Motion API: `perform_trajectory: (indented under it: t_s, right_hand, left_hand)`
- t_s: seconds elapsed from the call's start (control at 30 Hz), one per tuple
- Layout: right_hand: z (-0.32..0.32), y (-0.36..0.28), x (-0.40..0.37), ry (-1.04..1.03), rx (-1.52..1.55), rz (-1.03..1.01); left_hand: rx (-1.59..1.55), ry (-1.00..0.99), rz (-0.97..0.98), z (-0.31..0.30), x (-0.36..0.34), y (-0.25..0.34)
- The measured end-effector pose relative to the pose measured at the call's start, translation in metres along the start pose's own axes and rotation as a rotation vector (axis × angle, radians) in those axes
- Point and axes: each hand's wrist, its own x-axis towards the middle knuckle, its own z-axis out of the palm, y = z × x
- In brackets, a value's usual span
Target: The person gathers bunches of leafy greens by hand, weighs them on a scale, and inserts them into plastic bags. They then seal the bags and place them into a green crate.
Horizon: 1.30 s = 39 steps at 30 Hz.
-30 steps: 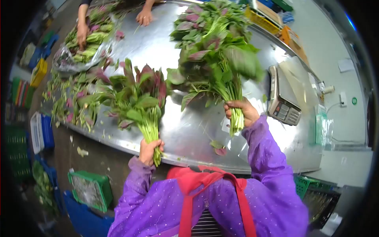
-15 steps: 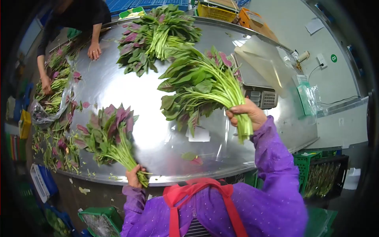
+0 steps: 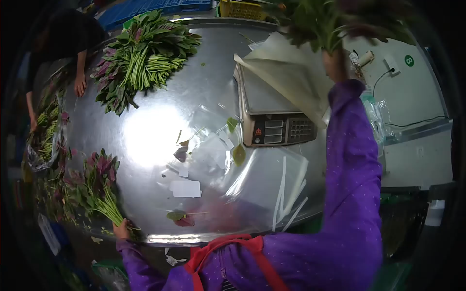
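Note:
My left hand (image 3: 121, 228) is closed round the stems of a small bunch of amaranth greens (image 3: 102, 191), low over the near left edge of the metal table. Its purple and green leaves point away from me. My right arm is stretched out to the far right. My right hand (image 3: 335, 65) grips a larger bunch of amaranth greens (image 3: 325, 24) by its stems, held up past the scale; the leaves are blurred and partly cut off by the top of the view. A pile of amaranth greens (image 3: 148, 63) lies at the table's far left.
A digital scale (image 3: 279, 131) stands on the metal table (image 3: 145, 199), partly under a clear plastic sheet (image 3: 284, 72). Plastic bags (image 3: 264, 177), white labels (image 3: 185, 188) and loose leaves lie nearer. Another person's hand (image 3: 80, 85) rests at far left, beside a bag of greens (image 3: 46, 131).
My right hand has lifted its bunch up and away from over the scale, uncovering the scale and bags. The view has shifted right. My left hand keeps its bunch near the table edge.

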Motion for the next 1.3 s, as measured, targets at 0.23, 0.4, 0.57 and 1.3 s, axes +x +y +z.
perform_trajectory:
  t_s: [0.23, 0.4, 0.57, 1.3]
  right_hand:
    - [0.066, 0.018, -0.163, -0.965, -0.440, -0.219]
    - [0.058, 0.004, -0.158, -0.987, -0.435, -0.170]
    - [0.063, -0.030, -0.159, -1.065, -0.491, 0.161]
    - [-0.001, -0.364, -0.201, -1.178, 1.316, 0.336]
  left_hand:
    - [0.058, 0.026, 0.053, 0.000, 0.001, -0.003]
    - [0.027, -0.016, 0.017, -0.010, 0.012, -0.015]
    - [0.060, -0.049, -0.041, -0.007, 0.007, -0.003]
    - [-0.504, -0.291, 0.164, 0.055, -0.103, 0.106]
